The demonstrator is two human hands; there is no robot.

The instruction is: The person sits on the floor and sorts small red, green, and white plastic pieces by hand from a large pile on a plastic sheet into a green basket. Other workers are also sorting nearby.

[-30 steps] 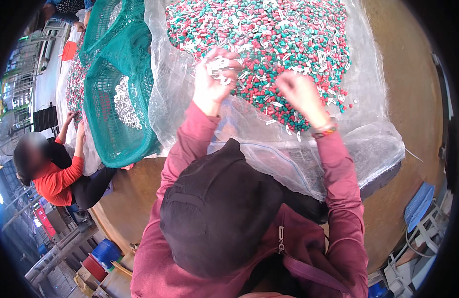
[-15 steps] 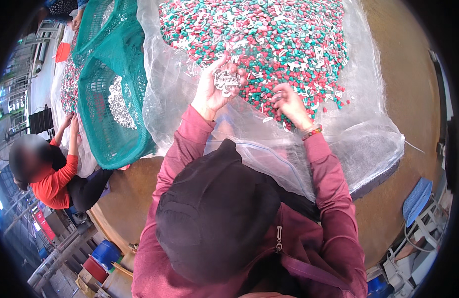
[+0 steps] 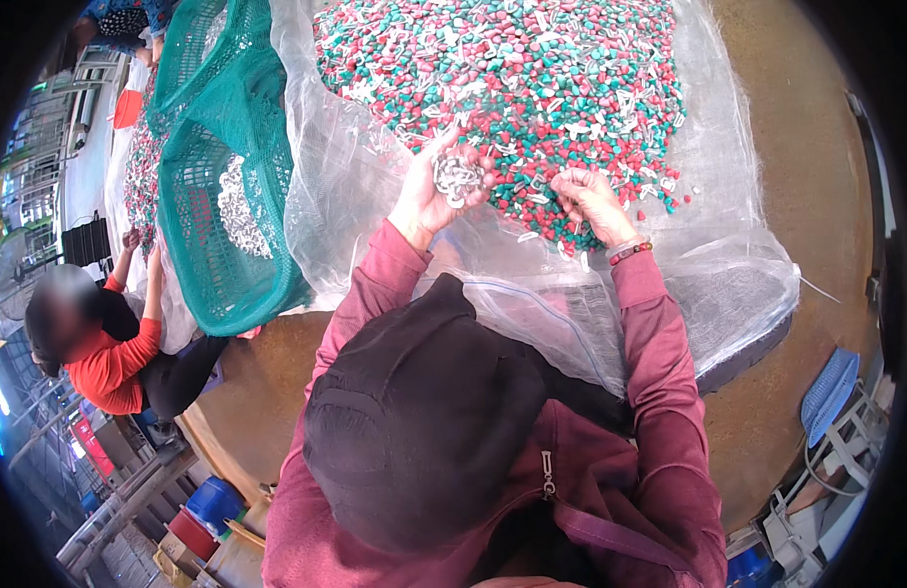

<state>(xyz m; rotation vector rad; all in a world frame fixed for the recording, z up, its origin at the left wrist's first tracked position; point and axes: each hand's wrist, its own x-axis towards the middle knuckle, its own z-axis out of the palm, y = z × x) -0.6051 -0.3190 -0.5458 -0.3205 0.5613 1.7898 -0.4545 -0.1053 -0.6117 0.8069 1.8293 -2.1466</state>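
A big heap of small red, green and white plastic pieces [image 3: 512,69] lies on a clear plastic sheet [image 3: 355,167] spread over a round brown table [image 3: 816,176]. My left hand [image 3: 429,191] is cupped at the near edge of the heap, palm up, holding a handful of white pieces [image 3: 458,176]. My right hand [image 3: 591,201] rests on the heap's near edge with its fingers curled into the coloured pieces. Whether it holds any is hidden. A beaded bracelet [image 3: 630,252] sits on my right wrist.
A green mesh basket [image 3: 228,147] with white pieces [image 3: 240,211] in it stands to the left. A person in a red top [image 3: 105,358] sits at the left with hands at another pile. Crates and buckets [image 3: 203,514] stand below the table edge.
My left hand has filled with white pieces and moved toward me, off the heap. My right hand has drawn back to the heap's near edge.
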